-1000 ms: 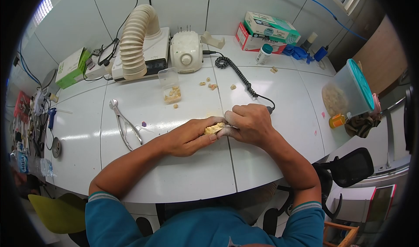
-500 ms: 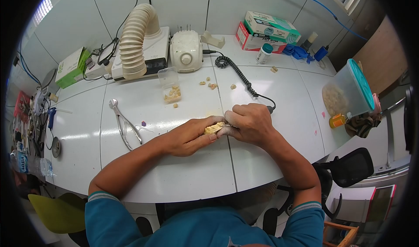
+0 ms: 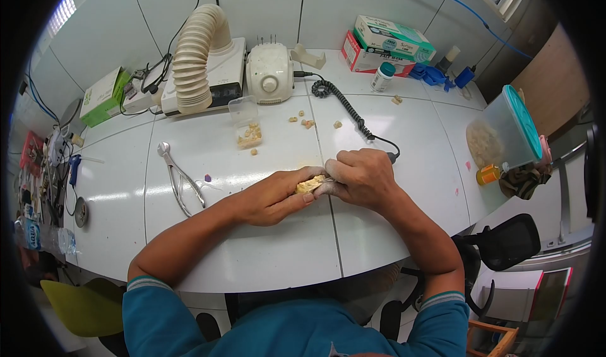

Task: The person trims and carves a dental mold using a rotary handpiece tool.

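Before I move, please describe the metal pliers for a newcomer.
On the white table, look between the ribbed hose and left forearm. The pliers lie there, handles spread toward the arm: shiny and long, unlike the purple speck beside them.

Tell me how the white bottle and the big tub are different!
The white bottle is small, but the tub is much bigger. The bottle's sides hide what's inside, while the tub is see-through and shows pale stuff in it. Both have blue-green lids, and both are on the table.
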Action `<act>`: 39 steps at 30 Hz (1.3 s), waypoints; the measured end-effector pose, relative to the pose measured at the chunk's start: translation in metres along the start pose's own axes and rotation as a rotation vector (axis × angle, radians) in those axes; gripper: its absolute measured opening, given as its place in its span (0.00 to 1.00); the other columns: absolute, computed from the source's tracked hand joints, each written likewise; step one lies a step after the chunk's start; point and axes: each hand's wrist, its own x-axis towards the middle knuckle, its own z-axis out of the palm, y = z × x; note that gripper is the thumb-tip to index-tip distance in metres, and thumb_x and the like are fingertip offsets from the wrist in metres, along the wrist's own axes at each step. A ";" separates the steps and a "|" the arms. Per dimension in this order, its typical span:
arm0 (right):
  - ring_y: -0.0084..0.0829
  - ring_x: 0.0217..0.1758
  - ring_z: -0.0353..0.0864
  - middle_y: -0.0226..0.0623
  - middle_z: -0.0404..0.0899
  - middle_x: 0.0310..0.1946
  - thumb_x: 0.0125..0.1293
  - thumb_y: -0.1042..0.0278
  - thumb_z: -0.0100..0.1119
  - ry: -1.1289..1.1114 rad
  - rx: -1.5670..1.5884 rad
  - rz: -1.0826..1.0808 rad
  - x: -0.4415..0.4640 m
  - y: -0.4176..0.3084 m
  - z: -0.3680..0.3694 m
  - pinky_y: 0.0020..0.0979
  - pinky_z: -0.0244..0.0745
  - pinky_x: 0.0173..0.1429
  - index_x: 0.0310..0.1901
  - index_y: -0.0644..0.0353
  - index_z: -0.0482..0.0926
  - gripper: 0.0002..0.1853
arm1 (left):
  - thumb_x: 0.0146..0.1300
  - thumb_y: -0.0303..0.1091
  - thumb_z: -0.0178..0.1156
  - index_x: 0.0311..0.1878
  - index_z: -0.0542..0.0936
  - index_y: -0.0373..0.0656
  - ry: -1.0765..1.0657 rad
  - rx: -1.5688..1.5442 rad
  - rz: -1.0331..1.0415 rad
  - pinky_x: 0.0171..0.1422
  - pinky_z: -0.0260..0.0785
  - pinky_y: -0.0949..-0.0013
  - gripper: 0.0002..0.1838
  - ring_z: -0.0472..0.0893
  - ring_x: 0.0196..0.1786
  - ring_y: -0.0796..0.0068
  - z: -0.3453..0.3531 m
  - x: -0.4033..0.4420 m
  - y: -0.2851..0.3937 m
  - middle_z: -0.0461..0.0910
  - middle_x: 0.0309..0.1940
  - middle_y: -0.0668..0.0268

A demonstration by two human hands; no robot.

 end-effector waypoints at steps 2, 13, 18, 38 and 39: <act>0.32 0.22 0.80 0.27 0.75 0.23 0.59 0.37 0.80 0.003 0.004 0.002 0.000 0.000 0.000 0.38 0.71 0.27 0.31 0.48 0.82 0.24 | 0.86 0.46 0.50 0.82 0.67 0.38 -0.009 -0.002 -0.017 0.54 0.73 0.60 0.30 0.80 0.43 0.66 -0.002 0.000 0.004 0.80 0.41 0.62; 0.31 0.23 0.81 0.27 0.76 0.23 0.58 0.38 0.81 -0.008 0.001 0.009 0.000 0.000 0.001 0.38 0.72 0.27 0.32 0.48 0.82 0.24 | 0.86 0.44 0.51 0.82 0.67 0.38 -0.022 -0.011 -0.028 0.56 0.72 0.59 0.29 0.79 0.45 0.66 -0.002 0.000 0.004 0.80 0.42 0.61; 0.33 0.23 0.81 0.28 0.76 0.23 0.57 0.39 0.81 -0.020 0.003 0.015 -0.001 0.001 0.001 0.38 0.72 0.27 0.32 0.49 0.81 0.23 | 0.85 0.43 0.51 0.81 0.67 0.38 -0.018 -0.005 -0.024 0.57 0.72 0.59 0.29 0.79 0.45 0.65 -0.001 -0.001 0.002 0.79 0.43 0.60; 0.31 0.22 0.80 0.27 0.75 0.22 0.58 0.35 0.80 -0.005 0.008 0.006 -0.001 0.002 0.002 0.38 0.71 0.27 0.30 0.49 0.80 0.26 | 0.84 0.43 0.51 0.81 0.67 0.39 -0.015 -0.007 -0.037 0.57 0.72 0.61 0.29 0.79 0.45 0.66 -0.001 -0.001 0.004 0.80 0.43 0.61; 0.31 0.22 0.80 0.27 0.75 0.22 0.58 0.35 0.80 -0.002 0.010 0.003 -0.001 0.002 0.003 0.38 0.71 0.27 0.29 0.49 0.79 0.26 | 0.84 0.43 0.51 0.81 0.67 0.39 -0.016 -0.007 -0.035 0.56 0.72 0.61 0.29 0.79 0.45 0.66 -0.001 -0.001 0.003 0.80 0.43 0.61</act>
